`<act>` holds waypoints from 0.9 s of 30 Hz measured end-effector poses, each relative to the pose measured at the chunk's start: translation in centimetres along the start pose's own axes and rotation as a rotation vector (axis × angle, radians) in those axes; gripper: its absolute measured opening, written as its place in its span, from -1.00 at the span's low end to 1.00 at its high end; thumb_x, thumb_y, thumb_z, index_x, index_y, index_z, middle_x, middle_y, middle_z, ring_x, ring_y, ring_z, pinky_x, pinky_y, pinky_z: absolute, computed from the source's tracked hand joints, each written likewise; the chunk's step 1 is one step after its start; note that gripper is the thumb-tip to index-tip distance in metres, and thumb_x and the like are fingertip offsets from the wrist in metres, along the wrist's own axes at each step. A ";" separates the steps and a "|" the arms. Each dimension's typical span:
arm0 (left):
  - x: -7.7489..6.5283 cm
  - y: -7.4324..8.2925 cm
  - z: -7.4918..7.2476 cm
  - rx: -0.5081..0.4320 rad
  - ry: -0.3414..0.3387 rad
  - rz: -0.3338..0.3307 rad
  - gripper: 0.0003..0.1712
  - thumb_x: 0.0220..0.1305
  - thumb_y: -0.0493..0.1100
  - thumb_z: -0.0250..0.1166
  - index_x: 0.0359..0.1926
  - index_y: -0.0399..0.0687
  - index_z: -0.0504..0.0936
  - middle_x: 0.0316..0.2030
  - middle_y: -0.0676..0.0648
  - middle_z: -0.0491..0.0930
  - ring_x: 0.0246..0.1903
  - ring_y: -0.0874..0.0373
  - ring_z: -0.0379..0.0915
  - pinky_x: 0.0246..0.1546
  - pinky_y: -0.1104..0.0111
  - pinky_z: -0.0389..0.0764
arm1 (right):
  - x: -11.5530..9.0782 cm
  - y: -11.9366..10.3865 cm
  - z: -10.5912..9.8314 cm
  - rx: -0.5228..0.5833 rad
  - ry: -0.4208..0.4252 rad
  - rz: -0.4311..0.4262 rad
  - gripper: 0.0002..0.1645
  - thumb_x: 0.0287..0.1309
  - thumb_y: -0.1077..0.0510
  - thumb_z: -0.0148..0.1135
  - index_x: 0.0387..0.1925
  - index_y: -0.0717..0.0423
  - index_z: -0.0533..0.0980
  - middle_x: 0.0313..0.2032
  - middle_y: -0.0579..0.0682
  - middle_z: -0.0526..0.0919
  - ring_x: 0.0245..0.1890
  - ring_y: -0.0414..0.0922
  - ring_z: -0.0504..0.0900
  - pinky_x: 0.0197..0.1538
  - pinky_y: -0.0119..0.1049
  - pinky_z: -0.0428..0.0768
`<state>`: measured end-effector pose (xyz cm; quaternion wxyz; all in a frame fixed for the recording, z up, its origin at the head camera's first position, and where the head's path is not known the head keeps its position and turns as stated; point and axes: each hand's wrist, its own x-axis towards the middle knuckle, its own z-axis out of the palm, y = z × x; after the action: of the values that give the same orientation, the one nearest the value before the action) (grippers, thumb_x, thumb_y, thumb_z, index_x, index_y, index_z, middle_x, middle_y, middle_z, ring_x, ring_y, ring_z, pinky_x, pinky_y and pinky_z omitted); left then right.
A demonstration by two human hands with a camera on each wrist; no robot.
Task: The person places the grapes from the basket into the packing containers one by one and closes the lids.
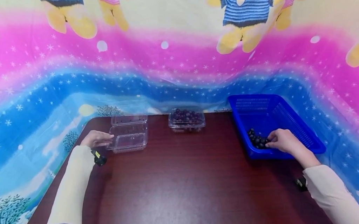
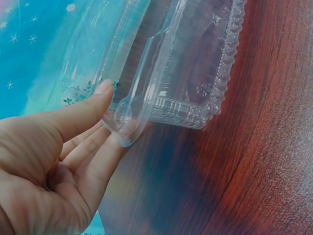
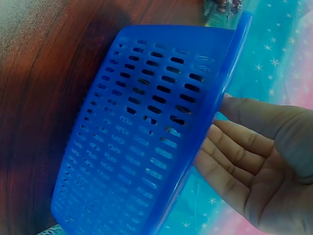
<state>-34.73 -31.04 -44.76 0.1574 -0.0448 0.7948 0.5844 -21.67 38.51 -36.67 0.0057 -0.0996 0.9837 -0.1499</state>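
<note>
My left hand [image 1: 96, 139] pinches the near left corner of a clear plastic clamshell box [image 2: 195, 110], thumb above and fingers below. Its lid [image 1: 129, 119] stands raised at the back, and no fruit shows inside the tray. At the right, my right hand [image 1: 283, 140] reaches over the near side of a blue plastic basket [image 1: 295, 124]. Its fingertips are at a small heap of dark grapes [image 1: 256, 139] in the basket's near left corner. From the right wrist, the basket's slotted wall and rim [image 3: 234, 58] hide those fingertips, so I cannot tell whether they grip a grape.
Between the two hands, at the table's back edge, sits a closed clear box of reddish-purple grapes [image 1: 186, 118]. The dark red-brown wooden table [image 1: 174, 182] is bordered at the back and sides by a printed cloth [image 1: 170, 62].
</note>
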 end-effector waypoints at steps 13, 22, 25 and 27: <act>-0.4 -0.4 0.1 -0.039 0.034 -0.001 -0.44 0.18 -0.23 0.29 0.13 -0.52 0.40 -0.19 -0.15 0.67 -0.27 0.16 0.65 -0.22 0.36 0.62 | 0.0 0.4 0.3 0.001 0.030 0.000 -0.87 0.08 0.20 0.25 -0.45 0.21 0.64 -0.53 -0.02 0.65 -0.62 -0.22 0.41 -0.52 -0.30 0.39; -1.0 -0.3 0.0 -0.004 -0.012 0.132 -0.45 0.24 -0.20 0.23 0.10 -0.58 0.39 -0.20 -0.16 0.68 -0.20 0.07 0.63 -0.21 0.38 0.62 | 0.2 0.2 0.3 -0.020 0.080 0.063 -0.78 0.20 0.12 0.16 -0.33 0.17 0.65 -0.39 0.10 0.69 -0.61 -0.19 0.44 -0.60 -0.26 0.35; -1.1 -0.3 -0.2 0.012 -0.037 0.168 -0.45 0.27 -0.19 0.20 0.13 -0.58 0.37 -0.14 -0.20 0.66 -0.18 0.08 0.63 -0.18 0.37 0.61 | 0.4 0.3 0.4 -0.047 0.121 0.068 -0.77 0.20 0.09 0.17 -0.34 0.13 0.65 -0.39 0.09 0.69 -0.58 -0.18 0.47 -0.60 -0.24 0.35; -1.2 -0.3 -0.2 0.009 -0.041 0.181 -0.47 0.28 -0.20 0.19 0.13 -0.56 0.38 -0.12 -0.23 0.64 -0.19 0.09 0.63 -0.18 0.38 0.61 | 0.5 0.3 0.4 -0.062 0.144 0.069 -0.77 0.20 0.07 0.17 -0.33 0.13 0.65 -0.36 0.11 0.69 -0.56 -0.17 0.50 -0.60 -0.24 0.36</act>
<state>-33.57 -31.45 -44.64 0.1204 0.0398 0.7947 0.5936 -22.24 38.59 -37.14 -0.0631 -0.0549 0.9885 -0.1260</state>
